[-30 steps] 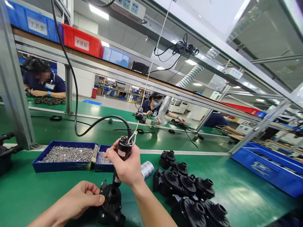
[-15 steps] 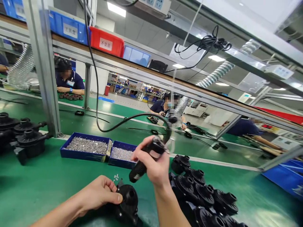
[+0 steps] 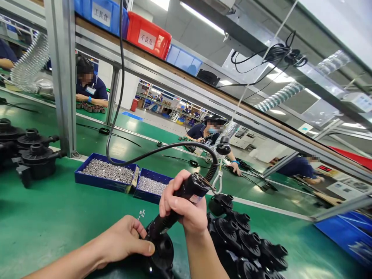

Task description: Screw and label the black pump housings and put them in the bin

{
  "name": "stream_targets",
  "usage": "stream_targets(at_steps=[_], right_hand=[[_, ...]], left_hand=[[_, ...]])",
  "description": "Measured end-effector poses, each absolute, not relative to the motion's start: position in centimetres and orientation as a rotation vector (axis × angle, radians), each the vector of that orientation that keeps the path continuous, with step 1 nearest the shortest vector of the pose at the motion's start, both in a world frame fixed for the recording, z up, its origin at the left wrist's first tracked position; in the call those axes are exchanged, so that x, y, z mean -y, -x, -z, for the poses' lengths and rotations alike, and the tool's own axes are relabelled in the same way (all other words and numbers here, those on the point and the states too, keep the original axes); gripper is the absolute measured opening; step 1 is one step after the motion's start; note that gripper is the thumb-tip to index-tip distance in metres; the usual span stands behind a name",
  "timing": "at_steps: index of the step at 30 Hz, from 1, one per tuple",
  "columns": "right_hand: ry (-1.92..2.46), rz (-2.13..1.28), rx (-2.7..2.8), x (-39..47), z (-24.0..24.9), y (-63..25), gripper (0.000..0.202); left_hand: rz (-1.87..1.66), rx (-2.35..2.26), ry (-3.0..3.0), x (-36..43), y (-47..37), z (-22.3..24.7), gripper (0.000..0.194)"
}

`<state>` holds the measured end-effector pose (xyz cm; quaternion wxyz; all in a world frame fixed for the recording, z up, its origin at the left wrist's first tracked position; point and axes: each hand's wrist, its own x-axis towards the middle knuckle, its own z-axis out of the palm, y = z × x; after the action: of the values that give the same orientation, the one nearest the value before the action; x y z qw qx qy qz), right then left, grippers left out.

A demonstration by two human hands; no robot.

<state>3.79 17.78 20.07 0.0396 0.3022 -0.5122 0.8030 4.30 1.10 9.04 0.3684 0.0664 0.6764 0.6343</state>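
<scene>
My right hand (image 3: 186, 203) is wrapped round a black corded electric screwdriver (image 3: 193, 188), tilted with its lower end down at a black pump housing (image 3: 162, 254). Its tip is hidden against the housing, so contact cannot be made out. With thumb and fingers, my left hand (image 3: 128, 240) grips the housing's left edge on the green bench. Several small nuts (image 3: 141, 214) lie loose just behind it. Farther back are a blue tray of screws (image 3: 106, 170) and a blue tray of small metal nuts (image 3: 152, 186), partly hidden by my right hand.
Several black housings (image 3: 244, 240) crowd the right, and more housings (image 3: 36, 161) stand left. The screwdriver's cable (image 3: 162, 146) loops over the trays. A metal post (image 3: 62, 77) rises at left. Co-workers (image 3: 91, 85) sit across the bench. A blue bin (image 3: 345, 236) is far right.
My right hand has brought the screwdriver down and left, so its lower end now meets the housing in view. My left hand keeps its grip. The camera view has shifted slightly.
</scene>
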Motion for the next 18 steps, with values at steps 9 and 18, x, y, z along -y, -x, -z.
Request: stream_targets(at_steps=[9, 18], right_hand=[[-0.95, -2.427, 1.627, -17.7, -19.7, -4.0, 0.024], [-1.055, -2.577, 1.524, -17.6, -19.5, -3.6, 0.031]], left_hand=[[-1.649, -1.731, -0.175, -1.0, -4.5, -7.8, 0.055], [-1.657, -1.741, -0.221, -1.0, -4.4, -8.4, 0.068]])
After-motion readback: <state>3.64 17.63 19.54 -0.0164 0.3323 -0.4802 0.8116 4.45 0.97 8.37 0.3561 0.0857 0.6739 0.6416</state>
